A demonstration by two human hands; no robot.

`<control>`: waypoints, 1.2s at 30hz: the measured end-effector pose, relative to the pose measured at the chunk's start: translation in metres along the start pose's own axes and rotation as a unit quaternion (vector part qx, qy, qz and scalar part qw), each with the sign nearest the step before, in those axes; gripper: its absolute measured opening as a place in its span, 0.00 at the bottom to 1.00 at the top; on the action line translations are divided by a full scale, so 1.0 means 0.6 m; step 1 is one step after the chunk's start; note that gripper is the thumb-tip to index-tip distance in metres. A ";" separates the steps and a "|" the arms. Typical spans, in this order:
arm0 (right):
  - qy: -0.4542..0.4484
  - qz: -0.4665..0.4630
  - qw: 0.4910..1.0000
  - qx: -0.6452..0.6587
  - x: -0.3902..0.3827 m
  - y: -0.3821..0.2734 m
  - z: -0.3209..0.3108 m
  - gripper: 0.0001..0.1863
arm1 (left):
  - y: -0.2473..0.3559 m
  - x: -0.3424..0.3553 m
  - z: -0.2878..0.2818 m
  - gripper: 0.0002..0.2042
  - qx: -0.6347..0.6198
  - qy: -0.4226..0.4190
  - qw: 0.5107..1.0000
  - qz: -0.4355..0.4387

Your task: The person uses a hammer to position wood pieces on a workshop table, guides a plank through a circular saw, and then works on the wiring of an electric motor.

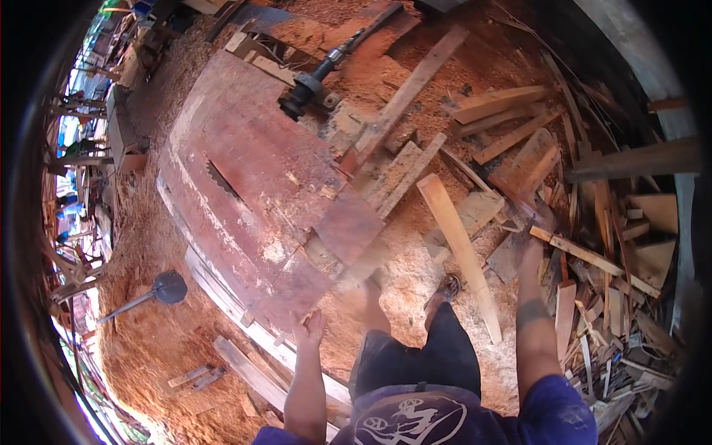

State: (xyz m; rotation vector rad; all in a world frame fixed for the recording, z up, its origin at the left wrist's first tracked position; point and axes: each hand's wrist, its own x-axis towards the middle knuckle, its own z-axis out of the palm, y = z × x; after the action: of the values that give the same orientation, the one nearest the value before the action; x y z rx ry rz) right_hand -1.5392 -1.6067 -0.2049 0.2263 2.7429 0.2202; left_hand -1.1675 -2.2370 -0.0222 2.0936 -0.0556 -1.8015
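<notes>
My left hand [308, 326] is at the near edge of a worn reddish saw table [259, 141], its fingers apart and nothing in them. A toothed saw blade [224, 180] shows through a slot in the tabletop. On the right, my right arm reaches out over a pile of wood offcuts. My right hand [541, 216] is smeared by motion, close to a short wide wooden board [528, 165] and the end of a narrow wood strip [593, 259]. Whether its fingers grip anything cannot be made out.
A long pale plank [461, 252] slants up from the floor just right of my legs. Beyond the table lies a dark shaft with a pulley [311, 85]. A round-bladed shovel [169, 288] rests on the sawdust at left. Scrap wood [623, 304] heaps along the right.
</notes>
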 end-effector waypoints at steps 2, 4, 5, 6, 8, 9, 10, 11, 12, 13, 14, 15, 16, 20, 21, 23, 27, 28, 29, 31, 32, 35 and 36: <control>0.083 -0.076 0.994 0.004 -0.139 -0.037 0.059 0.21 | -0.002 0.013 0.011 0.25 -0.051 -0.181 0.981 0.054; 0.084 -0.120 0.967 0.208 -0.269 -0.130 0.056 0.30 | 0.034 0.031 -0.017 0.24 -0.106 -0.199 0.968 0.111; 0.035 -0.147 0.948 0.280 -0.309 -0.200 0.006 0.35 | 0.059 0.032 -0.044 0.23 -0.151 -0.217 0.951 0.163; -0.003 -0.154 0.929 0.338 -0.322 -0.233 -0.041 0.41 | 0.052 0.036 -0.043 0.23 -0.151 -0.216 0.952 0.159; -0.004 -0.113 0.926 0.361 -0.295 -0.244 -0.047 0.41 | 0.012 0.034 -0.001 0.20 -0.128 -0.241 0.952 0.137; -0.016 -0.089 0.915 0.394 -0.283 -0.253 -0.047 0.42 | 0.001 0.030 0.012 0.20 -0.122 -0.246 0.953 0.129; -0.016 -0.087 0.914 0.397 -0.280 -0.274 -0.057 0.42 | 0.004 0.025 0.010 0.21 -0.120 -0.227 0.959 0.120; -0.047 -0.043 0.925 0.373 -0.282 -0.290 -0.080 0.41 | 0.010 0.020 0.009 0.21 -0.118 -0.207 0.965 0.112; -0.078 -0.001 0.934 0.349 -0.288 -0.303 -0.098 0.41 | 0.017 0.016 0.007 0.21 -0.115 -0.208 0.965 0.113; -0.077 -0.001 0.934 0.348 -0.291 -0.305 -0.115 0.41 | 0.017 0.011 0.005 0.21 -0.114 -0.191 0.968 0.113; -0.096 -0.002 0.931 0.351 -0.294 -0.305 -0.129 0.39 | 0.017 0.007 0.002 0.22 -0.113 -0.173 0.972 0.112; -0.116 -0.003 0.928 0.353 -0.296 -0.304 -0.138 0.37 | 0.019 0.005 0.002 0.22 -0.116 -0.172 0.972 0.111; -0.115 -0.007 0.929 0.352 -0.300 -0.301 -0.143 0.37 | 0.029 0.004 0.000 0.22 -0.130 -0.186 0.970 0.086; -0.110 -0.032 0.928 0.354 -0.322 -0.292 -0.163 0.35 | 0.027 0.011 -0.002 0.24 -0.157 -0.227 0.958 0.080; -0.101 -0.037 0.932 0.345 -0.329 -0.292 -0.167 0.35 | 0.027 0.015 -0.003 0.24 -0.164 -0.219 0.958 0.082; -0.095 -0.044 0.931 0.350 -0.315 -0.283 -0.140 0.35 | 0.024 0.027 0.002 0.22 -0.156 -0.217 0.959 0.089; -0.117 -0.039 0.927 0.355 -0.303 -0.292 -0.124 0.31 | 0.023 0.031 -0.020 0.22 -0.154 -0.242 0.955 0.071; -0.115 -0.034 0.928 0.352 -0.294 -0.279 -0.128 0.31 | 0.014 0.017 -0.022 0.22 -0.090 -0.203 0.973 0.057; -0.129 -0.130 0.945 0.269 -0.279 -0.251 -0.138 0.28 | 0.002 0.001 -0.023 0.23 -0.023 -0.165 0.985 0.041; -0.149 -0.193 0.953 0.182 -0.265 -0.235 -0.214 0.23 | -0.009 -0.044 -0.039 0.21 0.095 -0.162 0.981 0.050; -0.153 -0.163 0.958 0.179 -0.252 -0.254 -0.287 0.21 | -0.022 -0.058 -0.055 0.20 0.206 -0.158 0.964 0.062; 0.170 -0.204 0.953 0.144 -0.175 -0.239 -0.359 0.24 | -0.068 -0.048 -0.132 0.17 0.516 -0.176 0.826 0.144; 0.204 -0.198 0.952 0.113 -0.150 -0.249 -0.398 0.26 | -0.087 -0.040 -0.160 0.16 0.549 -0.162 0.811 0.122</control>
State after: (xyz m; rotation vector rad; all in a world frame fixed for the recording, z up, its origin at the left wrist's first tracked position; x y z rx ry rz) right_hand -1.5667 -1.7982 0.0185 -0.3503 3.1413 -0.1785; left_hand -1.0909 -2.1577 -0.0048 2.1420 -1.7438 -2.1580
